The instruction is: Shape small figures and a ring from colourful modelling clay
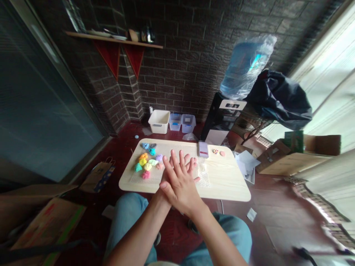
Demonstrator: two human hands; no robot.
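Observation:
My right hand [181, 186] lies across the top of my left hand [192, 163], palm against palm, over the front middle of a small pale table [227, 181]. The right fingers are stretched out and spread. From beneath, the left fingertips stick out to the right, also straight. Whether anything sits between the palms is hidden. Left of the hands are several lumps of soft modelling clay, among them a pink lump [146, 174], a green lump [138, 167], an orange lump [143, 156] and a purple lump [159, 157]. They rest on a clear textured mat [135, 179].
A phone [203, 149] lies at the table's back edge, with small pinkish pieces [222, 153] to its right. Behind stand a white bin [159, 123], clear plastic boxes [188, 125] and a water dispenser [220, 122]. Cardboard boxes [299, 162] are at right, a paper bag [97, 175] at left.

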